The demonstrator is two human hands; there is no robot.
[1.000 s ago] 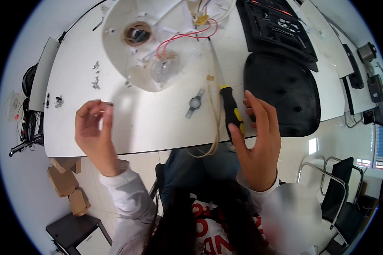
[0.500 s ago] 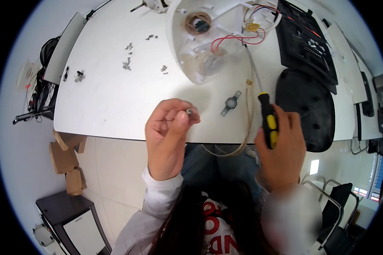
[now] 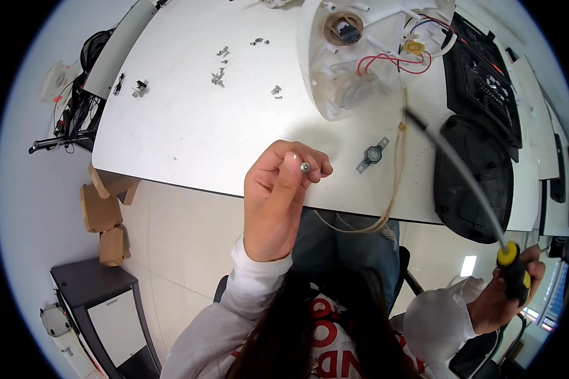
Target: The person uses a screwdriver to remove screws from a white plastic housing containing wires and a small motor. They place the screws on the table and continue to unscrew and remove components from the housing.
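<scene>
My left hand (image 3: 278, 189) is raised at the table's front edge, fingertips pinched on a small round silver screw (image 3: 305, 167). At the lower right, my right hand (image 3: 499, 290) grips a yellow-and-black screwdriver (image 3: 513, 271), its blade angled up-left and blurred. A flat grey metal bracket (image 3: 373, 154) lies right of my left hand, beside a beige cable (image 3: 392, 196) hanging over the edge. Above is a white plastic housing (image 3: 318, 76) with red wires and yellow part. Loose screws (image 3: 218, 79) lie in several groups on the white table (image 3: 158, 126).
A black tool case (image 3: 480, 63) and a black plastic panel (image 3: 471, 208) lie at the right of the table. Beyond its left edge are cables (image 3: 76, 126), cardboard boxes (image 3: 100, 208) and a dark cabinet (image 3: 88, 284). Chairs stand at the lower right.
My left hand has moved right from the table's left side, with the screw in it. My right hand has picked up the screwdriver and carried it right. The view has shifted.
</scene>
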